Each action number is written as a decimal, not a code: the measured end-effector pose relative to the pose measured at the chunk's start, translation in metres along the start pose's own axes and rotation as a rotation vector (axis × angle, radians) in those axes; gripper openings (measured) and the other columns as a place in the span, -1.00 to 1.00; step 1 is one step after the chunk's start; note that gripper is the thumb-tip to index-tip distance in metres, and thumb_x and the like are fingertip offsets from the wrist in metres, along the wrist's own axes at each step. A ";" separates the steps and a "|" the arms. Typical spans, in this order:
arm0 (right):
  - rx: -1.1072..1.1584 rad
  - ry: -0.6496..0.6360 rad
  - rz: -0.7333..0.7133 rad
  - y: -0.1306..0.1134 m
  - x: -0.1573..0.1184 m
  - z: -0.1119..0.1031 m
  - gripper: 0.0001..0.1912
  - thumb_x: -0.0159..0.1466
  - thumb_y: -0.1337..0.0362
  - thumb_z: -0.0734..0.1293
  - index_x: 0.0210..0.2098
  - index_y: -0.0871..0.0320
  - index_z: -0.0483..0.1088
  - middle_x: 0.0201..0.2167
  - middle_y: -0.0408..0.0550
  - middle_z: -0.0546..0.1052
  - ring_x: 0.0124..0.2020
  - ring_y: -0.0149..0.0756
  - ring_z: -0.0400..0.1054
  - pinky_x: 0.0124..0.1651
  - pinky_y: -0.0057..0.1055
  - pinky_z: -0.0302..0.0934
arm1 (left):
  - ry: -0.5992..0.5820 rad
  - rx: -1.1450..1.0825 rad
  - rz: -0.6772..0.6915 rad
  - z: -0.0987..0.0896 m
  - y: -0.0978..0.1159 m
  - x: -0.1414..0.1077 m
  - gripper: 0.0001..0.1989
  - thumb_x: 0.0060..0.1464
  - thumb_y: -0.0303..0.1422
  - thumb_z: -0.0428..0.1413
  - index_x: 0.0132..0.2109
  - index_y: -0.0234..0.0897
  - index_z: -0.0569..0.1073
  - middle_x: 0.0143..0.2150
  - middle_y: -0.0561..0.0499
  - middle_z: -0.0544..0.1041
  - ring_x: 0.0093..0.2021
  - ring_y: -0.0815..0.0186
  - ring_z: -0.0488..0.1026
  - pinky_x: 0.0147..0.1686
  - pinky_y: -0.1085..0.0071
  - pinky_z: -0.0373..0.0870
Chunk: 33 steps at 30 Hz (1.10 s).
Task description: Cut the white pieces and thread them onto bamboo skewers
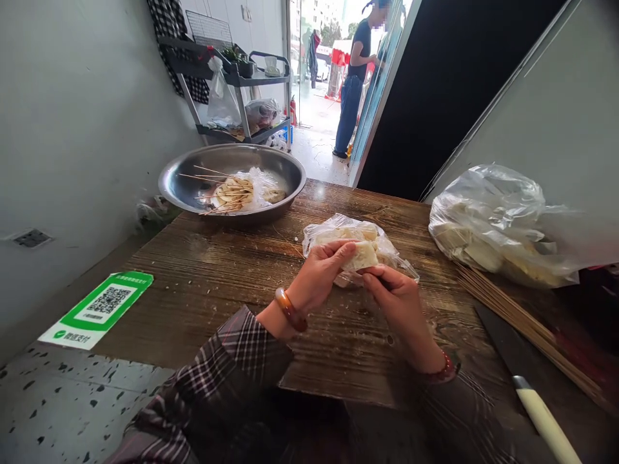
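Note:
A pale, flat piece of food [363, 256] is pinched between the thumb and fingers of my left hand [320, 274]. My right hand [397, 299] is closed at the lower right edge of that piece, its thumb and fingertips pressed together; what they grip is too small to make out. Just behind and below both hands, an open clear plastic bag [333, 225] with more pale pieces lies on the wooden table [232, 270]. A steel basin [178, 187] at the back left holds skewered slices [235, 193] and a plastic bag.
On the right are a large plastic bag of pale pieces [483, 225], a bundle of wooden skewers [522, 319] and a knife [541, 412] with a cream handle. A green QR card [104, 308] lies left. A cart [256, 80] and a person [355, 77] are beyond.

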State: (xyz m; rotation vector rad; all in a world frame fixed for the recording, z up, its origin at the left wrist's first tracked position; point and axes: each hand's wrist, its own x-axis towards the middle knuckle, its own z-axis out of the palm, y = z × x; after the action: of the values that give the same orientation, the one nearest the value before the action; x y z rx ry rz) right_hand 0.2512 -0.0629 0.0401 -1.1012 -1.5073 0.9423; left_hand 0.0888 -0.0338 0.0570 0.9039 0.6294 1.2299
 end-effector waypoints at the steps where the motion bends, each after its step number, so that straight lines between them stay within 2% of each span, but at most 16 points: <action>1: 0.008 -0.011 0.011 0.000 0.000 0.000 -0.81 0.23 0.15 0.42 -0.28 0.12 0.63 -0.53 -0.15 0.53 -0.59 -0.44 0.29 -0.53 -0.46 0.22 | 0.004 0.008 0.001 -0.001 0.001 0.001 -0.57 -0.04 -0.09 0.37 -0.14 -0.34 0.67 -0.27 -0.09 0.67 -0.32 0.34 0.55 -0.28 0.45 0.44; 5: 0.007 -0.040 0.055 0.002 -0.001 -0.001 -0.71 0.24 0.14 0.42 -0.15 0.16 0.65 -0.57 -0.12 0.55 -0.60 -0.42 0.30 -0.56 -0.45 0.22 | 0.073 -0.018 0.052 -0.006 0.006 0.006 -0.58 -0.09 -0.09 0.40 -0.20 -0.35 0.66 -0.25 -0.10 0.67 -0.24 0.26 0.60 -0.16 0.34 0.52; 9: -0.043 0.022 -0.011 0.006 -0.002 0.003 -0.73 0.26 0.18 0.39 -0.13 0.13 0.66 -0.45 -0.07 0.64 -0.55 -0.36 0.40 -0.46 -0.38 0.35 | 0.114 -0.042 0.067 -0.007 0.007 0.009 -0.59 -0.12 -0.11 0.42 -0.21 -0.35 0.65 -0.23 -0.12 0.68 -0.19 0.20 0.63 -0.08 0.26 0.56; 14: -0.092 0.086 -0.111 0.008 -0.001 0.008 -0.75 0.26 0.21 0.37 -0.14 0.09 0.66 -0.28 -0.02 0.70 -0.36 -0.24 0.53 -0.25 -0.27 0.45 | 0.089 -0.030 0.031 -0.001 -0.003 0.008 -0.61 -0.12 -0.14 0.42 -0.23 -0.35 0.66 -0.27 -0.11 0.68 -0.23 0.21 0.63 -0.16 0.34 0.54; 17: -0.089 0.091 -0.096 0.007 -0.001 0.007 -0.75 0.26 0.22 0.37 -0.14 0.09 0.67 -0.32 -0.05 0.70 -0.36 -0.24 0.53 -0.23 -0.28 0.45 | 0.056 -0.014 0.011 0.001 -0.007 0.007 -0.63 -0.11 -0.13 0.42 -0.25 -0.34 0.66 -0.27 -0.10 0.68 -0.25 0.23 0.62 -0.19 0.37 0.52; 20: -0.085 0.119 -0.061 0.005 0.001 0.000 -0.76 0.24 0.22 0.39 -0.16 0.08 0.67 -0.39 -0.09 0.67 -0.44 -0.30 0.48 -0.31 -0.32 0.41 | 0.024 0.007 0.029 -0.002 -0.004 0.008 -0.55 -0.07 -0.08 0.39 -0.12 -0.31 0.65 -0.20 -0.11 0.68 -0.20 0.23 0.61 -0.13 0.34 0.51; 22: -0.068 0.202 -0.025 0.006 0.004 -0.009 -0.76 0.23 0.21 0.40 -0.16 0.08 0.67 -0.45 -0.12 0.64 -0.51 -0.36 0.41 -0.38 -0.36 0.35 | 0.038 0.056 0.088 -0.008 0.001 0.010 -0.51 0.00 -0.04 0.34 -0.02 -0.26 0.61 -0.15 -0.10 0.67 -0.20 0.28 0.60 -0.10 0.34 0.49; 25: 0.025 0.368 0.013 0.009 0.010 -0.024 -0.73 0.23 0.18 0.41 -0.13 0.12 0.65 -0.53 -0.16 0.56 -0.56 -0.43 0.30 -0.49 -0.45 0.20 | 0.083 0.259 0.198 -0.017 0.005 0.012 -0.58 0.13 -0.06 0.25 -0.01 -0.25 0.58 -0.15 -0.09 0.66 -0.21 0.32 0.58 -0.08 0.34 0.47; 27: 0.089 0.423 0.019 0.011 0.014 -0.030 -0.71 0.22 0.17 0.42 -0.12 0.15 0.65 -0.56 -0.18 0.51 -0.57 -0.45 0.25 -0.54 -0.48 0.10 | 0.087 0.480 0.248 -0.021 0.003 0.014 -0.65 0.18 -0.10 0.21 -0.04 -0.27 0.59 -0.15 -0.10 0.65 -0.19 0.29 0.57 -0.09 0.32 0.46; 31: 0.121 0.401 0.012 0.013 0.016 -0.031 -0.71 0.21 0.16 0.42 -0.15 0.16 0.65 -0.57 -0.19 0.48 -0.59 -0.48 0.21 -0.55 -0.48 0.07 | 0.044 1.070 0.392 -0.021 -0.008 0.018 -0.77 0.17 -0.27 0.21 -0.09 -0.29 0.62 -0.12 -0.14 0.62 -0.08 0.15 0.51 0.02 0.17 0.40; 33: 0.106 0.371 0.008 0.013 0.016 -0.028 -0.70 0.22 0.15 0.41 -0.15 0.16 0.65 -0.58 -0.19 0.47 -0.61 -0.48 0.19 -0.55 -0.48 0.08 | 0.015 1.326 0.465 -0.019 -0.014 0.018 -0.74 0.11 -0.30 0.26 -0.06 -0.29 0.61 -0.06 -0.16 0.59 -0.02 0.08 0.45 0.10 0.07 0.35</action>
State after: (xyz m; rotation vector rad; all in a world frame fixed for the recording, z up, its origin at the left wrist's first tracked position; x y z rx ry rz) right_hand 0.2796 -0.0430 0.0378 -1.1341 -1.1389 0.7644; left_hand 0.0850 -0.0129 0.0363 2.2275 1.3369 1.1318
